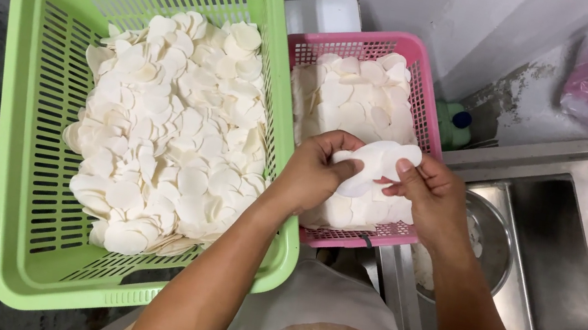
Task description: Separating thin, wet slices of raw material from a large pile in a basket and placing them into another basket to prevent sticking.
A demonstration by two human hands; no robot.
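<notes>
Both hands meet above the pink basket (pixel 424 91), sharing a small clump of white round slices (pixel 376 163). The left hand (pixel 313 172) is curled around the clump's near edge, thumb pressed on top, while the right hand (pixel 428 195) pinches its other side with thumb and fingers closed on it. More white slices fill the pink basket below, and a larger heap lies in the green basket (pixel 29 129) just beside it. To the right sits a steel sink (pixel 573 259) with a metal bowl (pixel 496 239).

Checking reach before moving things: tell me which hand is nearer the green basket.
Left. The left hand hangs just beside the green basket at its right rim; the right hand is farther off, over the pink basket.
</notes>
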